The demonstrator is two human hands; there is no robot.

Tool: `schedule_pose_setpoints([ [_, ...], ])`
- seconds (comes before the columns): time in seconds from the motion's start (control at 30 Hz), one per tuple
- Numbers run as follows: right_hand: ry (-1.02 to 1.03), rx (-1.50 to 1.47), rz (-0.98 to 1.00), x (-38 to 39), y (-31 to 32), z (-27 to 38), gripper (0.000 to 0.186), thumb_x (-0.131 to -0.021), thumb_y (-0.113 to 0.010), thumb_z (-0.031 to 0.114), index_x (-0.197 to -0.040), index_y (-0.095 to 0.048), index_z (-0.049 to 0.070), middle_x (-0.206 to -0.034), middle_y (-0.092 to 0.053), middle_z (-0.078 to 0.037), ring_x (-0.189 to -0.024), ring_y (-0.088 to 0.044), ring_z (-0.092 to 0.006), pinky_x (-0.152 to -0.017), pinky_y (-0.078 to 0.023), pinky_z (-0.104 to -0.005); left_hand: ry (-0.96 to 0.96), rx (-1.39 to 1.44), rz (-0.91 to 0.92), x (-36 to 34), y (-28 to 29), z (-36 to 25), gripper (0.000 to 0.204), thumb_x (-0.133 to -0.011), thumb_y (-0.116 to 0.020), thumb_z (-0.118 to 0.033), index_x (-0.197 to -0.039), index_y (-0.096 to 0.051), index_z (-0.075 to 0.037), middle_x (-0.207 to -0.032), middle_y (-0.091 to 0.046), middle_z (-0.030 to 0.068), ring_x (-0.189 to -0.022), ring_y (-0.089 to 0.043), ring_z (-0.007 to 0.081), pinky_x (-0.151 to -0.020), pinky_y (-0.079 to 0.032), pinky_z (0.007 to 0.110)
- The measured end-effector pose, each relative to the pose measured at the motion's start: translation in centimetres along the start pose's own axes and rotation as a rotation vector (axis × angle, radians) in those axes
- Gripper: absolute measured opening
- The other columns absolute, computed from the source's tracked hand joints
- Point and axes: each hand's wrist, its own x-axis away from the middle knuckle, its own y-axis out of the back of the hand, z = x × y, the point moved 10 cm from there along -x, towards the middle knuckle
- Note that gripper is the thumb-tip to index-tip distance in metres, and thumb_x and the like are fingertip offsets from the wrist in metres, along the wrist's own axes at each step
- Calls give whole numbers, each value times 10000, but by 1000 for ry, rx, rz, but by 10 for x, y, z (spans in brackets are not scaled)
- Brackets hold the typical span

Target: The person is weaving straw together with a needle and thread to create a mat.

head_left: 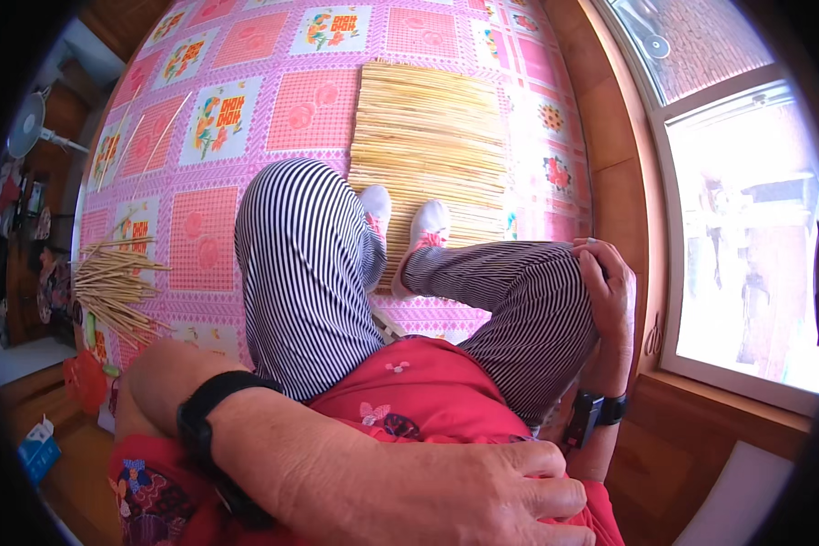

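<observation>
My left hand point(469, 496) lies across the front of my red flowered top point(409, 387), very near the camera. Its fingers are slightly bent and apart, pointing right; nothing shows in them. My right hand point(612, 287) rests over my right knee, on the black-and-white striped trousers point(546, 318), its fingers draped and holding nothing visible. Black bands circle both forearms, the right one carrying a small dark device point(584, 419). In front of me a mat of straw-coloured stalks laid side by side point(428, 123) lies flat, with my feet in pale socks point(430, 218) at its near end.
A bundle of loose stalks point(118, 287) lies at the left, with a few single stalks point(168, 136) beyond it. Pink patterned sheeting point(209, 237) covers the surface. A wooden sill and window point(742, 237) border the right. A fan point(29, 123) stands far left.
</observation>
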Motion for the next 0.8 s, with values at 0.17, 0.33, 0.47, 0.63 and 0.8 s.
schedule_pose_setpoints([
  [0.17,13,39,5,-5,10,0,180,-852,-566,156,-900,-675,22,-935,-674,-123,-891,-651,-272,-826,-490,-342,-363,-260,-794,36,35,-23,223,-790,-683,-133,-1006,-687,-77,-985,-591,71,-925,-582,238,-807,-466,384],
  [0.33,47,12,14,-4,0,-2,159,-846,-573,125,-900,-673,15,-928,-672,-125,-896,-647,-268,-830,-486,-338,-214,117,-574,86,44,-33,158,-889,-557,-119,-958,-654,-15,-998,-597,142,-936,-599,284,-784,-470,384],
  [0.47,26,-40,22,-4,6,-14,168,-873,-553,107,-913,-653,-22,-985,-667,-137,-946,-631,-246,-876,-464,-342,-436,560,-559,173,47,2,188,-972,-484,-113,-939,-636,-8,-991,-663,186,-934,-656,266,-803,-491,361],
  [0.63,9,-53,54,-4,5,-23,200,-912,-521,143,-951,-656,2,-1035,-668,-136,-1011,-614,-247,-932,-441,-359,1399,-434,-1178,359,25,157,224,-874,-469,-84,-1005,-621,15,-961,-656,158,-917,-635,305,-827,-489,387],
  [0.8,8,-46,96,-3,-6,-13,225,-925,-514,162,-980,-658,-1,-1057,-667,-147,-1021,-611,-253,-940,-437,-362,1200,-525,-808,299,-22,192,355,-870,-481,-143,-1188,-567,-9,-1247,-575,166,-1170,-531,292,-1039,-362,429],
])
